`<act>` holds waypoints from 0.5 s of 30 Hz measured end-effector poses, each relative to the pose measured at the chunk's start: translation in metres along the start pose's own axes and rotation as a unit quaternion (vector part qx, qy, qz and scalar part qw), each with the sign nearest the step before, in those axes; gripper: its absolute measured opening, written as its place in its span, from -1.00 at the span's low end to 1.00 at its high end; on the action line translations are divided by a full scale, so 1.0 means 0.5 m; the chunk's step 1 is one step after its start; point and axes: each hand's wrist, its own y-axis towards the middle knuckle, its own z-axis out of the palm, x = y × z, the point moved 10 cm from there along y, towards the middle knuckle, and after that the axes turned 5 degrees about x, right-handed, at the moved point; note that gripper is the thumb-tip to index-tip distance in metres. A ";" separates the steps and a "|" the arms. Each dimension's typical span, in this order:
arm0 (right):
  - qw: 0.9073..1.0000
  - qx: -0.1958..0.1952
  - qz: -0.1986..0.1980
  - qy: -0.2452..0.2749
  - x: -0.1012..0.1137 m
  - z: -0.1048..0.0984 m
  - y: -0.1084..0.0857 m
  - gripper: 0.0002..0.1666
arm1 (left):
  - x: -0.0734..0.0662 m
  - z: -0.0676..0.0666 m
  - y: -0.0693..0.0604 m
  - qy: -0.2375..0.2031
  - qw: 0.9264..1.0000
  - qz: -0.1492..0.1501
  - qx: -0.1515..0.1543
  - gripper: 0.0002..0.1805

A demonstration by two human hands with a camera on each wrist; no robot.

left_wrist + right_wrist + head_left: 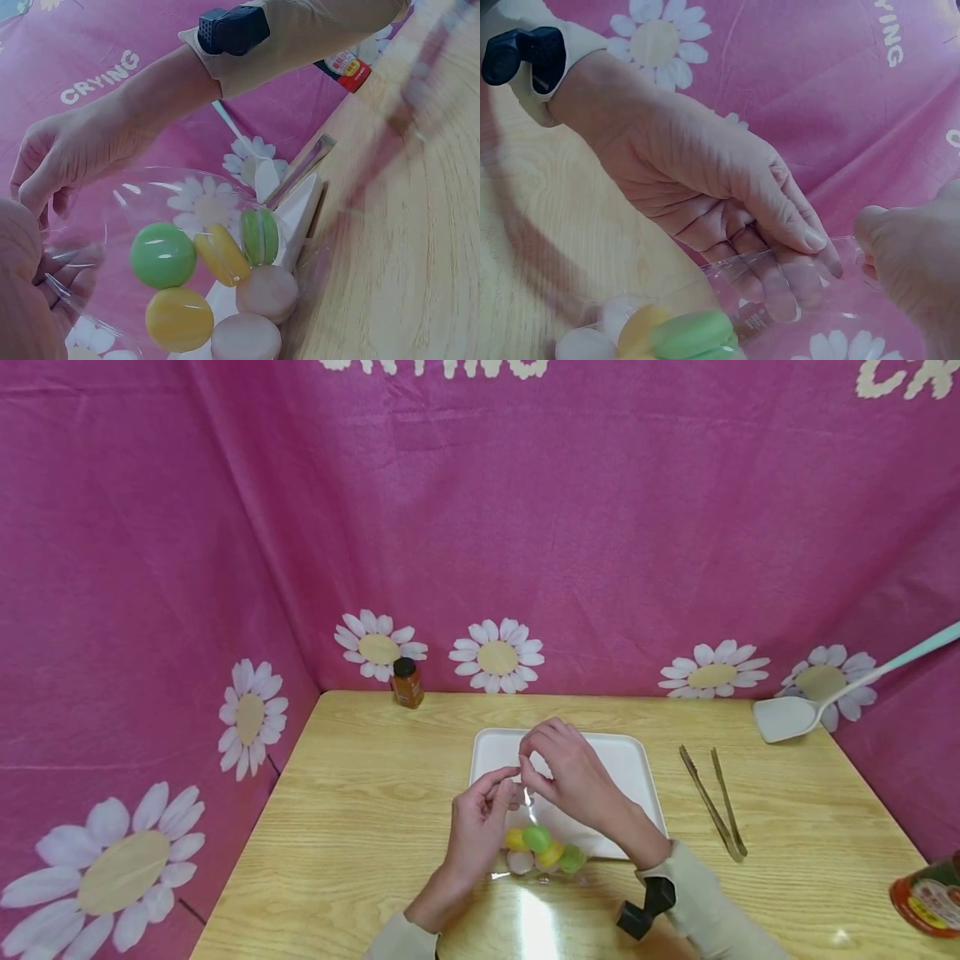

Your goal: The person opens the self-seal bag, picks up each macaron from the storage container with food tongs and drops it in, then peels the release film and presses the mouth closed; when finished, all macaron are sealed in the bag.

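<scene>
A clear plastic bag (720,289) of green, yellow and pale macarons hangs between my hands, above the front of a white tray (626,768). My left hand (477,818) holds the bag's upper edge, thumb on one side and fingers seen through the film in the right wrist view. At the same edge, my right hand (573,772) pinches the film between thumb and fingertips. The green macaron (163,255) and yellow macaron (180,319) lie low in the bag with several others. Most of the right fingertips' contact is hidden in the right wrist view.
Metal tongs (716,806) lie right of the tray. A white spatula (783,718) with a mint handle is at the back right corner. An orange-brown jar (407,685) with a black cap stands at the back left; a red-labelled bottle (933,897) is at the right edge.
</scene>
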 end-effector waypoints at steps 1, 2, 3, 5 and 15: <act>1.000 0.000 0.001 0.003 -0.001 -0.002 0.000 -0.95 | -0.001 -0.001 0.001 0.007 1.000 -0.001 0.000 -0.72; 1.000 0.001 0.002 0.005 -0.002 -0.003 0.001 -0.95 | -0.003 -0.001 0.001 0.014 1.000 -0.002 -0.001 -0.73; 1.000 0.002 0.002 0.006 -0.003 -0.004 0.001 -0.94 | -0.004 -0.002 0.001 0.017 1.000 -0.001 -0.001 -0.73; 1.000 0.007 0.004 0.007 -0.003 -0.005 0.002 -0.94 | -0.006 -0.002 0.001 0.023 1.000 -0.005 -0.001 -0.73; 0.999 0.050 0.001 -0.014 0.004 -0.010 0.004 -0.88 | 0.003 -0.012 0.004 0.030 0.999 -0.027 -0.014 -0.73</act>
